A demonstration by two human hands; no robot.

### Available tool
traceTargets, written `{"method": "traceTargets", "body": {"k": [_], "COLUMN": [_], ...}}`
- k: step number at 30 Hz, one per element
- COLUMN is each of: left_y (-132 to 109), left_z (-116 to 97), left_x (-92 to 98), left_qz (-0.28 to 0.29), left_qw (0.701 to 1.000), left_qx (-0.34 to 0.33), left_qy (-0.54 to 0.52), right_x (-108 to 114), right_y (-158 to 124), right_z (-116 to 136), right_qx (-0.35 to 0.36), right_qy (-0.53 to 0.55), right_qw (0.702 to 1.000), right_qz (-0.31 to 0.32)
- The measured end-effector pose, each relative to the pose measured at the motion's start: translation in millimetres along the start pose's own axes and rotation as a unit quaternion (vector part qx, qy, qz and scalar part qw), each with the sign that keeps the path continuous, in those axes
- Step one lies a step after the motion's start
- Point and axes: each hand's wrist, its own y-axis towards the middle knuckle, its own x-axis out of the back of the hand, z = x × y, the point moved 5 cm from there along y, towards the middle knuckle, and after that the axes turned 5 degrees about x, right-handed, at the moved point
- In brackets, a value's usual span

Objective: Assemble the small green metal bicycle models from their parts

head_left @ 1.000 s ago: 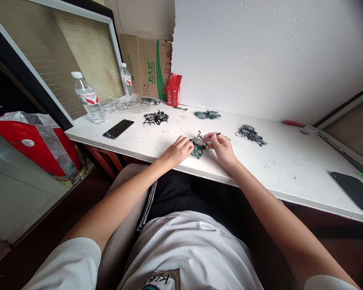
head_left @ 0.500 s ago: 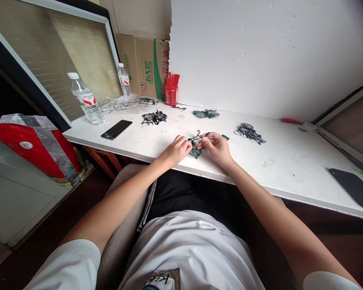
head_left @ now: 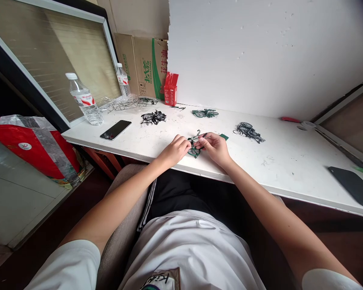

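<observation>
A small green model bicycle (head_left: 194,151) is held between both hands near the front edge of the white table (head_left: 278,161). My left hand (head_left: 178,150) is closed, its fingertips pinching the model's left side. On the other side, my right hand (head_left: 215,147) grips it with thumb and fingers together. Fingers hide part of the frame. A green piece (head_left: 224,137) shows just behind my right hand. Farther back lie a black model bicycle (head_left: 153,117), a green one (head_left: 205,113) and, to the right, a dark grey model (head_left: 248,132).
At the left stand two water bottles (head_left: 86,100) (head_left: 123,81), with a phone (head_left: 115,129) nearby. Thin black part frames (head_left: 124,104), a red box (head_left: 171,89) and a carton (head_left: 145,66) are at the back. A dark flat object (head_left: 352,186) lies far right.
The whole view has shifted very slightly. Both hands stay at the green model bicycle, with only a tiny movement of the right fingers.
</observation>
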Motion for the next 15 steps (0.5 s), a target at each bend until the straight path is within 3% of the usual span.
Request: {"method": "traceTargets", "body": {"k": [15], "left_y": [-0.1], "left_z": [-0.3], "left_x": [0.8], "left_qz": [0.003], "left_qw": [1.000], "left_qx": [0.004], "left_qy": [-0.002], "right_x": [0.0], "right_y": [-0.3], "right_z": [0.8], "right_qx": [-0.001], "right_qy": [-0.015], "right_qw": [1.000], "right_qz": [0.000]}}
